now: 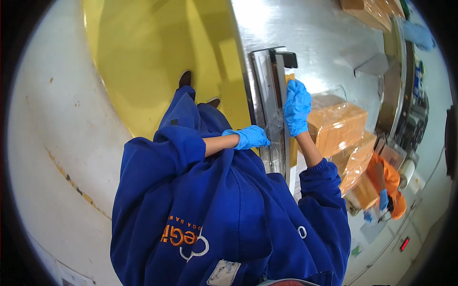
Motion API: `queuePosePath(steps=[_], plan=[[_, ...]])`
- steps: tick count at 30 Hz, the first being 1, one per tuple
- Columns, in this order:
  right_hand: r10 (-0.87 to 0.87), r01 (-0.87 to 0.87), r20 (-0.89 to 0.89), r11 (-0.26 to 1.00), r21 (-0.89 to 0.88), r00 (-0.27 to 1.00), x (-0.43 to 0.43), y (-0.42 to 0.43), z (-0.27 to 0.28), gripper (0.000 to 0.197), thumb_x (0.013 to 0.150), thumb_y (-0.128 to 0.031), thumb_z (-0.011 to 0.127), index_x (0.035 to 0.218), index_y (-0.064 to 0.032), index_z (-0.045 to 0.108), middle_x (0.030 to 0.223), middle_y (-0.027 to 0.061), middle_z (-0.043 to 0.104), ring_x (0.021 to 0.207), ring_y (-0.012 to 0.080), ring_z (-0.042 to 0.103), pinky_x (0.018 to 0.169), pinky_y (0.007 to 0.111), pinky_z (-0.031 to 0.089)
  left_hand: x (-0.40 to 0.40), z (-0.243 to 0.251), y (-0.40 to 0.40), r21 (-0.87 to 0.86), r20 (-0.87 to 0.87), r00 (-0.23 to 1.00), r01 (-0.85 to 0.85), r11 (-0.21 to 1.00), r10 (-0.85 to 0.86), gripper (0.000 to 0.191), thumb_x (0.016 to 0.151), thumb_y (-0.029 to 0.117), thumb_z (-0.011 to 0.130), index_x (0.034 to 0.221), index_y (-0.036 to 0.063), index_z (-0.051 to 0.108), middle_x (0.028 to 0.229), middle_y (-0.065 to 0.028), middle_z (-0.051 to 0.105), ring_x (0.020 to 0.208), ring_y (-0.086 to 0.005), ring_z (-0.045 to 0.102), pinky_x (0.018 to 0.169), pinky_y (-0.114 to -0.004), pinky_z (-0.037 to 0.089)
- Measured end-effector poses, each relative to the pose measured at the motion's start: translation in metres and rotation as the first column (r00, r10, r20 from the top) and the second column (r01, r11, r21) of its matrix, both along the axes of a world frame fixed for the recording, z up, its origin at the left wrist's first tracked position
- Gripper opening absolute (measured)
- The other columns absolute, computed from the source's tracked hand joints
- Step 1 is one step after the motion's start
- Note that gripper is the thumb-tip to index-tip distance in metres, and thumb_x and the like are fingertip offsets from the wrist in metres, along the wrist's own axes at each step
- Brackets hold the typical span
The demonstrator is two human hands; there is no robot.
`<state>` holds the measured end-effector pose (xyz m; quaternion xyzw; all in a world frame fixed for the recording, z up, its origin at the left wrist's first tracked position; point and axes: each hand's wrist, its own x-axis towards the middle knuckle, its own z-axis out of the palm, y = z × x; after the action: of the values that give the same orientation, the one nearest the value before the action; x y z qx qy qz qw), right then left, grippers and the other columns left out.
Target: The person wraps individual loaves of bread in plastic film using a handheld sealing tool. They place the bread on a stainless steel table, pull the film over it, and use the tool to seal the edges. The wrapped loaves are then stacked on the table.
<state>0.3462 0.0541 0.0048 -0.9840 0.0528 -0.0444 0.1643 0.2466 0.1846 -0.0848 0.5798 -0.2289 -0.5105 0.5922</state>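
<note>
A long metal bench-top impulse heat sealer point(264, 85) lies along the near edge of the steel table, with a black end piece point(289, 59) at its far end. Clear plastic film point(275, 132) lies across its near half. My left hand point(250, 137), in a blue glove, is at the sealer's near side with its fingertips pinched on the film. My right hand point(297, 107), also gloved in blue, is curled against the sealer's upper bar, its fingertips partly hidden. A yellow-brown strip point(293, 152) shows beside the bar under my right wrist.
Brown cartons point(338, 119) wrapped in clear film stand right of my right arm. The steel table point(315, 46) extends beyond, with another carton point(368, 12) at its far end. A person in orange point(384, 175) with blue gloves works at right. Yellow floor point(150, 53) lies left.
</note>
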Motion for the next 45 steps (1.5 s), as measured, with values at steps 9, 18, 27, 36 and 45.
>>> queuePosePath(steps=[9,18,27,36,45], plan=[[0.043,-0.044,-0.022,0.997,-0.059,0.999,-0.003,-0.003,-0.004,0.032,0.088,-0.034,0.051,0.081,-0.0025,0.051,0.071,0.0214,0.056,0.065,0.0384,0.055,0.057,0.044,0.042,0.017,0.073,0.059,-0.15,0.431,0.9,0.148,0.977,-0.07,0.03,0.089,0.03,0.043,0.095,0.0096,0.064,0.094,-0.01,0.062,0.084,-0.0292,0.058,0.076,-0.037,0.045],[0.017,-0.033,0.047,0.936,0.35,0.999,-0.023,-0.013,0.102,0.034,0.08,-0.033,0.065,0.085,-0.0014,0.051,0.073,0.0078,0.052,0.066,0.0183,0.05,0.059,0.032,0.042,-0.019,0.123,-0.004,-0.072,-0.154,0.942,0.29,0.954,-0.298,0.035,0.093,0.027,0.042,0.116,0.0028,0.054,0.109,-0.0112,0.059,0.095,-0.0186,0.058,0.087,-0.03,0.045],[-0.109,-0.12,0.38,0.839,0.53,0.918,-0.085,-0.022,0.219,0.024,0.083,-0.012,0.062,0.104,-0.0036,0.056,0.08,-0.0028,0.055,0.07,0.0045,0.048,0.062,0.018,0.04,-0.021,0.118,-0.027,-0.259,-0.257,0.81,-0.583,0.77,0.527,0.036,0.088,0.016,0.053,0.12,0.0015,0.046,0.111,-0.009,0.054,0.105,-0.0151,0.051,0.091,-0.028,0.041],[0.029,-0.056,0.144,0.982,0.183,0.989,-0.03,0.003,0.102,0.045,0.077,-0.046,0.063,0.076,-0.002,0.053,0.07,0.0159,0.057,0.063,0.0324,0.057,0.057,0.039,0.045,-0.018,0.062,-0.002,0.391,-0.14,0.664,-0.644,0.657,0.734,0.029,0.081,0.021,0.064,0.102,0.0024,0.056,0.089,-0.0046,0.061,0.082,-0.0097,0.054,0.075,-0.022,0.043],[0.09,-0.094,0.035,0.988,0.12,0.995,-0.014,0.005,0.043,0.044,0.079,-0.045,0.061,0.082,-0.003,0.051,0.072,0.0171,0.055,0.064,0.0342,0.056,0.058,0.041,0.044,-0.028,0.013,-0.009,0.182,-0.374,0.596,-0.705,0.686,0.711,0.01,0.083,0.005,0.057,0.09,0.0013,0.062,0.09,-0.0042,0.064,0.077,-0.01,0.056,0.071,-0.023,0.044]])
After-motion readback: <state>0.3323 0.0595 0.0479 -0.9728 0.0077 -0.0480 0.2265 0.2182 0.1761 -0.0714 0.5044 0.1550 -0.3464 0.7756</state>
